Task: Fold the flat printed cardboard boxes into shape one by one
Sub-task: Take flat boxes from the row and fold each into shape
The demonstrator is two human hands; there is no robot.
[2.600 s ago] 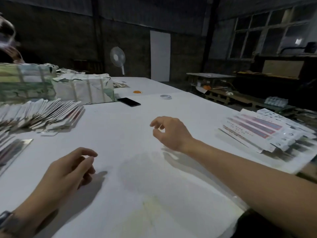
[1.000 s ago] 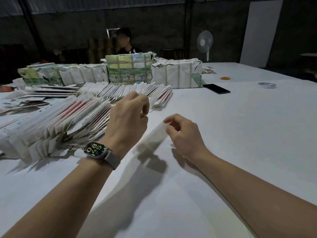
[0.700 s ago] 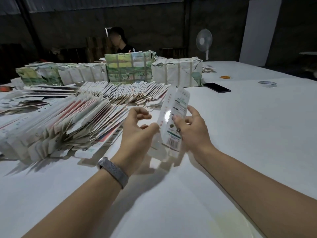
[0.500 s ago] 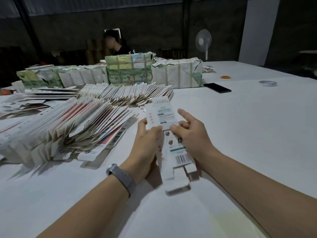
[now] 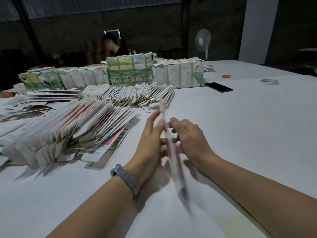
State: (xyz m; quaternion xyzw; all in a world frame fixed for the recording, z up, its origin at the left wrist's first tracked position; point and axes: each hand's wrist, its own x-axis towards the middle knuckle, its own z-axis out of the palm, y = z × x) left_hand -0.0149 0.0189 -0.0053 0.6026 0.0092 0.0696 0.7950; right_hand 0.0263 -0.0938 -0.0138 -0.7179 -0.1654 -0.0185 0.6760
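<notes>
A long flat printed cardboard box (image 5: 173, 152) stands edge-on between my two hands, blurred by motion, its far end near the pile and its near end low over the table. My left hand (image 5: 151, 140) presses its left face with nearly straight fingers. My right hand (image 5: 188, 138) holds its right side with curled fingers. A fanned pile of flat boxes (image 5: 72, 127) lies just left of my hands. A second fanned row of flat boxes (image 5: 127, 95) lies behind it.
Wrapped bundles (image 5: 130, 71) stand in a row at the back of the white table (image 5: 248, 134). A black phone (image 5: 218, 87), a tape roll (image 5: 269, 82) and an orange ring (image 5: 226, 76) lie at the right rear. A person (image 5: 115, 45) sits behind; a fan (image 5: 203, 40) stands there.
My left hand took one flat box from the pile and my right hand joined it. The box has turned from face-up to edge-on between both hands.
</notes>
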